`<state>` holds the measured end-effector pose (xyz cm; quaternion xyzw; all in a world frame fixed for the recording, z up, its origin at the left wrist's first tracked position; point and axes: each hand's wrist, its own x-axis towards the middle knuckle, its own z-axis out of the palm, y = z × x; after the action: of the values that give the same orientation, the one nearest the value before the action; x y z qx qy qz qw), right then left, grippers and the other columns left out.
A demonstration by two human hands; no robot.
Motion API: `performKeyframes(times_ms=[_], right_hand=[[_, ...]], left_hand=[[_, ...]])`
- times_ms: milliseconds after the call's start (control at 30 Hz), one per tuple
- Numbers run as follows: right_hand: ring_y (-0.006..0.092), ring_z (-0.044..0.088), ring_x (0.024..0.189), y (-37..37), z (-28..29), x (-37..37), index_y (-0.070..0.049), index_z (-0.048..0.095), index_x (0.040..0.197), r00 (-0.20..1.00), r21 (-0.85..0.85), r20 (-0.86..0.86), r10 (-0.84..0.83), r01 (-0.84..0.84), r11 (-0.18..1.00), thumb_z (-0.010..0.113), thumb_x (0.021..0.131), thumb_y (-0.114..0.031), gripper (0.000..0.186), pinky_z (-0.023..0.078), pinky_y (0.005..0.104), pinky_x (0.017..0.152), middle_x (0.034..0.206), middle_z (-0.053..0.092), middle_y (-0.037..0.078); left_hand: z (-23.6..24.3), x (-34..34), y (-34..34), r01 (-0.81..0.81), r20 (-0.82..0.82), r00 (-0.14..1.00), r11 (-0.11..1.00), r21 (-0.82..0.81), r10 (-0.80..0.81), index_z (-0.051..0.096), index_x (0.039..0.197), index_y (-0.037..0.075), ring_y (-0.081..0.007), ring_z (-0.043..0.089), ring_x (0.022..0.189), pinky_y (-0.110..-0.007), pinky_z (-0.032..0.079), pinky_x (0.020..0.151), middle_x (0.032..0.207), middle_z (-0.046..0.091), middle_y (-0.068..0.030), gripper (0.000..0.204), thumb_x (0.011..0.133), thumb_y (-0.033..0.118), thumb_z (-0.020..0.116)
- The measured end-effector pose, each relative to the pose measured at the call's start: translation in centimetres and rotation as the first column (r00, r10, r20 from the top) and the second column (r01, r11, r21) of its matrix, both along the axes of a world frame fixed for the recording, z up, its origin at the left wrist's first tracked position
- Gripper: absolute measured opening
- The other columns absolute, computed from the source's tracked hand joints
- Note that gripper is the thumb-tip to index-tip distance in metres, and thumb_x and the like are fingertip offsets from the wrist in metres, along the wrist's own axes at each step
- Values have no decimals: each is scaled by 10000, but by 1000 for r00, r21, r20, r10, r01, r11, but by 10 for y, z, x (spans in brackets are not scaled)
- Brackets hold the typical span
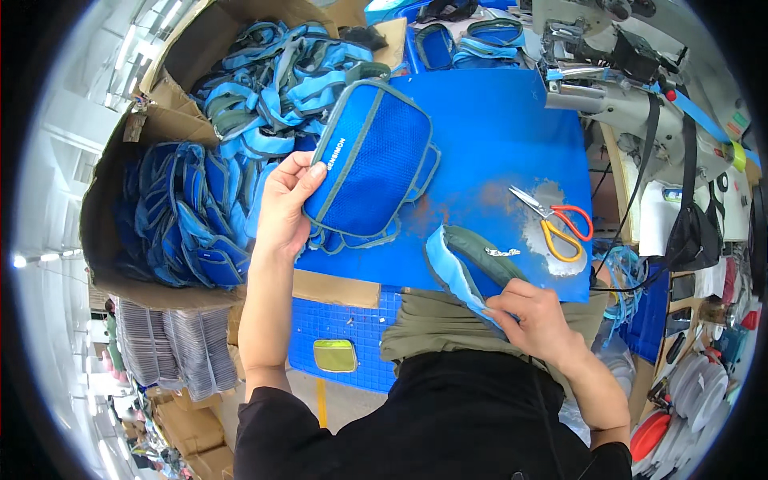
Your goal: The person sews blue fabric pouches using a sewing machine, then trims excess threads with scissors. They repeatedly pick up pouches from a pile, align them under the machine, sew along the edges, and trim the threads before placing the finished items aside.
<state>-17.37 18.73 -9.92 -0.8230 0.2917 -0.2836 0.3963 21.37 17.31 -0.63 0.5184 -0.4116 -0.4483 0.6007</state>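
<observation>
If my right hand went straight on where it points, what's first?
Past the light-blue piece it holds, your right hand would probably meet the blue mesh pouch, though depth is unclear.

2 pcs: blue mesh panel (376, 164), gray trim, rounded corners, held up tilted over L side of blue tbl (496, 120); lt-blue/dk-green strip (454, 268), bent, nr tbl's front edge.

white capital letters (336, 154) on blue mesh pouch (380, 164), green sticker (739, 119) on sewing machine (669, 134), too small to read
</observation>
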Motion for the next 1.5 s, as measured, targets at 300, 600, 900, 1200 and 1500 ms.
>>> performKeyframes(times_ms=[300, 600, 900, 1200, 1500], right_hand=[[242, 629, 643, 2, 16, -4, -109, 739, 963, 988, -86, -13, 152, -153, 985, 785, 841, -76, 134, 496, 370, 546, 799, 575, 42], [296, 642, 679, 30, 29, -16, -98, 630, 926, 934, 82, 25, 356, -357, 930, 687, 897, -152, 85, 515, 442, 565, 871, 538, 73], [306, 656, 705, 42, 37, -8, -97, 633, 941, 885, 107, -21, 466, -461, 881, 683, 828, -100, 124, 508, 436, 562, 901, 558, 75], [229, 612, 630, 42, 34, -36, -155, 684, 1001, 970, 77, -54, 236, -232, 970, 733, 868, -154, 142, 477, 373, 497, 837, 521, 26], [330, 679, 742, 23, 44, -8, -59, 653, 912, 912, 90, -73, 404, -397, 913, 670, 806, -68, 109, 533, 463, 614, 911, 607, 97]], left_hand=[[-11, -36, -9, -9, -209, 978, 998, -63, -4, 642, 1101, 74, -102, 677, 933, -279, 552, 867, 1044, 720, -34, 149, 972, 88, 716], [-170, -114, 93, -73, 489, 869, 956, 283, -78, 360, 1545, 51, -259, 419, 1435, -422, 400, 1135, 1512, 464, -123, 735, 909, 51, 730], [-152, -122, -108, 574, 965, 33, 796, 195, -260, 639, 1289, 77, -364, 566, 1299, -440, 480, 1080, 1331, 645, -140, 437, 866, 51, 743], [-152, -130, -144, 468, 758, -177, 624, 626, -628, 664, 1015, 64, -336, 659, 991, -446, 529, 830, 1019, 679, -115, 275, 815, 170, 822], [-165, -114, -97, 531, 892, 165, 800, 280, -421, 626, 1044, 43, -263, 651, 884, -390, 544, 788, 999, 648, -100, 327, 787, 60, 826]])
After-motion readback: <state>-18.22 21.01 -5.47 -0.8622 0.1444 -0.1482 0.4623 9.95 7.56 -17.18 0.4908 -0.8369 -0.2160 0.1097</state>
